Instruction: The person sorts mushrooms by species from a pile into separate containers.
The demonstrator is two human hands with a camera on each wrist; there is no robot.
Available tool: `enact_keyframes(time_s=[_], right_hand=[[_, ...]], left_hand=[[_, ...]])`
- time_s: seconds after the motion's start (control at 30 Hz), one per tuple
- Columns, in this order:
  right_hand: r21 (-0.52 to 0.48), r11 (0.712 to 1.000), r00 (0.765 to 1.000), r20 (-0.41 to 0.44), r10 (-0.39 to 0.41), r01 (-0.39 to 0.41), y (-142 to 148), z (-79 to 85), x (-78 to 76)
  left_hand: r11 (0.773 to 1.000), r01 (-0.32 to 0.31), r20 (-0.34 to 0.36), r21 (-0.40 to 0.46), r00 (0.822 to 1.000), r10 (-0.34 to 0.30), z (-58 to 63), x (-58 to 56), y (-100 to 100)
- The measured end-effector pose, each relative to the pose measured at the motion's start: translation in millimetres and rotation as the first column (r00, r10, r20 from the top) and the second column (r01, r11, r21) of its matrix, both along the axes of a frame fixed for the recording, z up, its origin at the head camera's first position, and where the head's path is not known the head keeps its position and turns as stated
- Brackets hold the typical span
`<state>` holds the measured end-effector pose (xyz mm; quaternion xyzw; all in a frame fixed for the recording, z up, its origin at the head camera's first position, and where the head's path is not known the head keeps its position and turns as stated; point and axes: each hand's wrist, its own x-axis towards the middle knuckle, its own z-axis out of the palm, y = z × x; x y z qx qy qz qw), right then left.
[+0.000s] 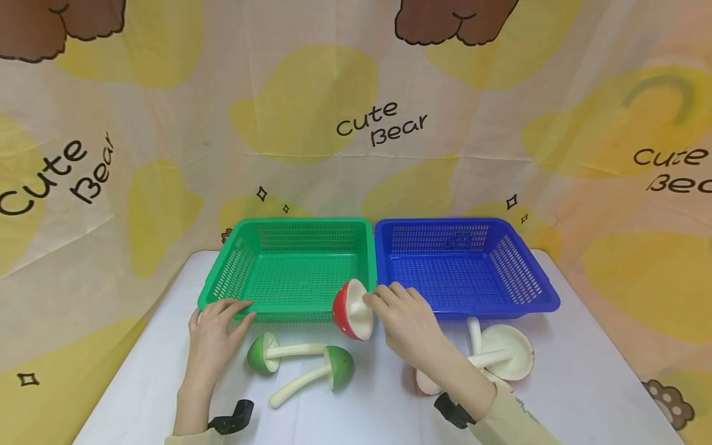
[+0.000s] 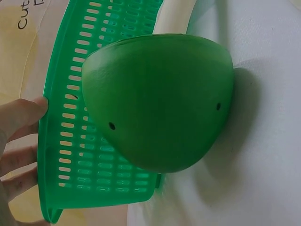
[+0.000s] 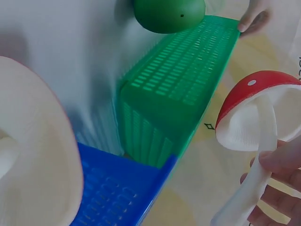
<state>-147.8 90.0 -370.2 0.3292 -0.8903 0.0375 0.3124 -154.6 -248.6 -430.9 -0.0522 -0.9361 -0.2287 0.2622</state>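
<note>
"How's the light?"
"Even in the head view, greyer from both wrists."
"Shadows?"
"Left wrist view: a soft one right of the green cap [image 2: 157, 106]."
"Blur?"
"Right wrist view: the left hand [image 3: 256, 16], upper right, looks soft."

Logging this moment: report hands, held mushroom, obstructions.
Right hand grips red-capped mushroom by its stem. Left hand touches green basket. No obstruction visible.

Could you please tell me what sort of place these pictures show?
Probably a small staged tabletop, perhaps for recording. A printed "Cute Bear" cloth hangs behind a white table bearing a green basket and a blue basket; the right hand holds a red-capped mushroom that looks artificial.
</note>
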Motion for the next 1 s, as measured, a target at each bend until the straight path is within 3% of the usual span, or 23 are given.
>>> enact_keyframes(time_s=[0.3, 0.6, 0.8, 1.0], right_hand=[[-0.023, 1.000, 0.995, 0.099, 0.019, -0.017, -15.4, 11.7, -16.5], [-0.141, 0.989, 0.968, 0.241, 0.075, -0.041, -34.5, 16.1, -40.2], [-0.198, 0.980, 0.930, 0.352, 0.101, -0.031, -46.0, 14.1, -53.6], [-0.252, 0.968, 0.863, 0.491, 0.118, 0.011, -57.3, 11.1, -64.8]], left_hand=[[1.000, 0.000, -0.007, -0.006, 1.000, 0.000, -1.1, -1.1, -0.7], [1.000, -0.002, -0.020, -0.005, 1.000, 0.002, -2.2, 0.0, -1.8], [1.000, -0.002, -0.014, 0.003, 1.000, 0.002, -1.6, -0.1, -1.9], [1.000, -0.001, -0.004, 0.003, 1.000, 0.001, -1.9, -0.1, -2.1]])
